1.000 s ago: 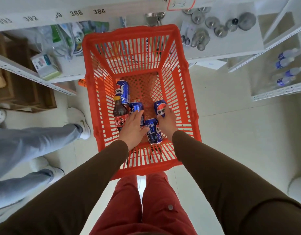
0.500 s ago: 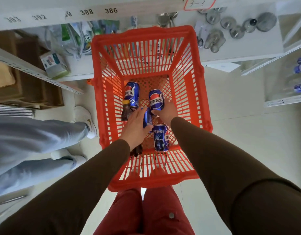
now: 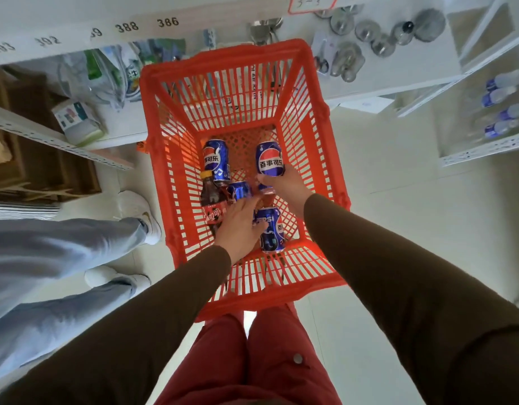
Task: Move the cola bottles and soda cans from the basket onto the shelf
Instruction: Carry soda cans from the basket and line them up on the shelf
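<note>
An orange plastic basket (image 3: 313, 135) stands on the floor in front of me. Inside lie several blue soda cans and a dark cola bottle (image 3: 210, 200) with a yellow cap at the left. My right hand (image 3: 283, 187) is shut on one blue can (image 3: 269, 160) and holds it above the basket floor. My left hand (image 3: 239, 223) reaches down among the cans, fingers spread over a blue can (image 3: 240, 190) beside the bottle; whether it grips that can is hidden. Another can (image 3: 216, 162) lies at the back left, and one (image 3: 270, 230) near the front.
A white shelf (image 3: 398, 74) with glass jars (image 3: 346, 61) runs behind the basket. A lower shelf at left holds bags and a small box (image 3: 77, 121). Water bottles (image 3: 503, 109) lie on a rack at right. Another person's legs (image 3: 62, 247) stand at left.
My right hand has lifted its blue can higher and toward the back right. The left hand stays low among the cans. The view has shifted so the basket sits lower in frame.
</note>
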### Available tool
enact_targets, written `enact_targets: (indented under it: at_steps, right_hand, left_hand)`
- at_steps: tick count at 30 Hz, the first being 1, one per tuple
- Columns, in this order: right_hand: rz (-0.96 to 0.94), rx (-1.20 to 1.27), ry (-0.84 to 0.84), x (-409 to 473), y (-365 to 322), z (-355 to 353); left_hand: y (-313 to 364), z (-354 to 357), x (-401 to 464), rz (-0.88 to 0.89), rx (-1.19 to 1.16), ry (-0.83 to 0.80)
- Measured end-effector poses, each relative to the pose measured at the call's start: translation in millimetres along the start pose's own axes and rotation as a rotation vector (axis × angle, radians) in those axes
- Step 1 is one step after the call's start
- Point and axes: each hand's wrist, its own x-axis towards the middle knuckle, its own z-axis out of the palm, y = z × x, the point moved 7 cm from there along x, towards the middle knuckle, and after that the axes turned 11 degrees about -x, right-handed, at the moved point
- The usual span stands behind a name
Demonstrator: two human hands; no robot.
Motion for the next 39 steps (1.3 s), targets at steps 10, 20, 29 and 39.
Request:
enact_targets:
  at_steps: [10, 20, 29, 39]
  right_hand:
    - [-0.065, 0.145, 0.001, -85.3, -17.5, -51.8]
    - [-0.095, 0.167, 0.028, -100.2, -7.1, -60.4]
    - [-0.161, 0.210, 0.021, -120.1, -31.0, -63.2]
    - [-0.316, 0.353, 0.193, -190.1, -77.7, -104.6]
  left_hand:
    - [-4.7, 50.3, 13.4, -0.183, 0.043, -0.115]
    - [-1.6, 78.5, 42.2, -0.154, 0.083, -0.134]
    - [23.9, 24.1, 25.4, -0.050, -0.198, -0.042]
    - [126.1, -74.7, -20.5, 0.179, -0.312, 0.049]
